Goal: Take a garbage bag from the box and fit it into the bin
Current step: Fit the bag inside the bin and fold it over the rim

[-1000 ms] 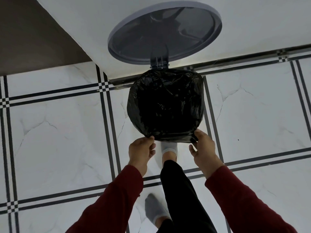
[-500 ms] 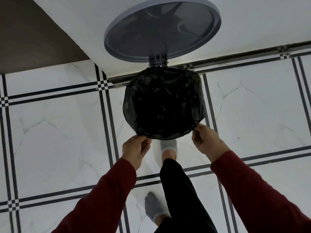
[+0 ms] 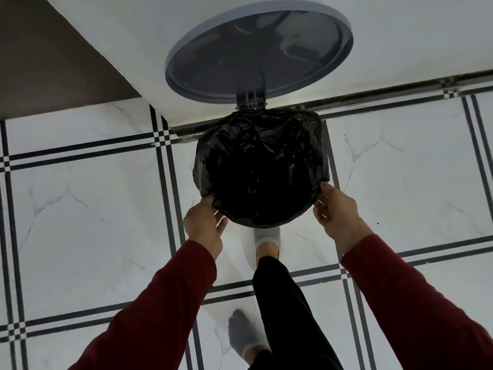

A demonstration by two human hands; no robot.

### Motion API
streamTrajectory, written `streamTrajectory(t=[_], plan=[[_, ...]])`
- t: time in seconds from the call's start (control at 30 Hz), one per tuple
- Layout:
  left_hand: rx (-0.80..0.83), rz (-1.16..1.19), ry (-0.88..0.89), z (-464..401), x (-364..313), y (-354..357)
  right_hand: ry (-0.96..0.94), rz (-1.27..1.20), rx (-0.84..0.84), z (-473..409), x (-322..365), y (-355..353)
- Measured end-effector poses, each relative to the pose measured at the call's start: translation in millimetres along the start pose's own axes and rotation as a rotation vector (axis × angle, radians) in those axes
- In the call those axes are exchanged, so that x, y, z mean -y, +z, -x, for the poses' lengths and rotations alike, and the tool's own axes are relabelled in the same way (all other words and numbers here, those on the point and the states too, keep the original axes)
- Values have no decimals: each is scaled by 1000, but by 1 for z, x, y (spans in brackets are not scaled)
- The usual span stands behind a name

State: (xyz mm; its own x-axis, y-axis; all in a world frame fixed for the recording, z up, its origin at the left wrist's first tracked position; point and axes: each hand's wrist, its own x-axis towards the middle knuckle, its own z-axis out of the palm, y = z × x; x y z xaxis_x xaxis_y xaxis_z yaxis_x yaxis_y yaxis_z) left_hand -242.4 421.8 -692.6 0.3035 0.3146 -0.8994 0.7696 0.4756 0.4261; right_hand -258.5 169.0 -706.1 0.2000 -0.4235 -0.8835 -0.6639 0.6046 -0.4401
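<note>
A black garbage bag (image 3: 260, 166) is stretched over the mouth of a round pedal bin, hiding the bin's body. The grey round lid (image 3: 256, 49) stands open against the white wall, joined by a hinge (image 3: 250, 98). My left hand (image 3: 204, 225) pinches the bag's edge at the near left of the rim. My right hand (image 3: 337, 212) grips the bag's edge at the near right. No box is in view.
One socked foot (image 3: 266, 240) is under the bin's near edge; the other foot (image 3: 245, 337) stands further back on the white tiled floor (image 3: 88, 209) with black lines. A white wall (image 3: 400, 36) rises behind the bin and a brown surface (image 3: 40, 62) lies at the far left.
Both hands have slid outward and further along the rim, from the near front edge to the left and right sides, pulling the bag's edge with them.
</note>
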Motion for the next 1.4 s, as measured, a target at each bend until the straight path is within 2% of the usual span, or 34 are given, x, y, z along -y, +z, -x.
streamTrajectory(t=[0.2, 0.37, 0.53, 0.67, 0.93, 1.07, 1.17, 1.3, 1.4], plan=[[-13, -37, 121, -11, -11, -2, -85, 45, -22, -13, 13, 6], [30, -68, 90, -21, -22, -4, -64, 22, -6, -14, 19, 10], [44, -40, 84, -29, -27, -8, -44, -47, 86, -16, 22, 13], [28, -79, 125, -36, -31, -8, -75, 0, 43, -20, 25, 13], [-38, -218, 332, -34, -42, 9, -171, 76, -47, -27, 28, 19], [-29, -244, 309, -38, -48, 15, -92, 46, 20, -25, 32, 18], [-32, -355, 365, -44, -49, 15, -59, 28, 118, -25, 35, 19], [-60, -439, 439, -47, -49, 17, -47, 34, 138, -28, 35, 18], [-7, -462, 465, -50, -54, 20, -19, 117, 140, -29, 37, 16]])
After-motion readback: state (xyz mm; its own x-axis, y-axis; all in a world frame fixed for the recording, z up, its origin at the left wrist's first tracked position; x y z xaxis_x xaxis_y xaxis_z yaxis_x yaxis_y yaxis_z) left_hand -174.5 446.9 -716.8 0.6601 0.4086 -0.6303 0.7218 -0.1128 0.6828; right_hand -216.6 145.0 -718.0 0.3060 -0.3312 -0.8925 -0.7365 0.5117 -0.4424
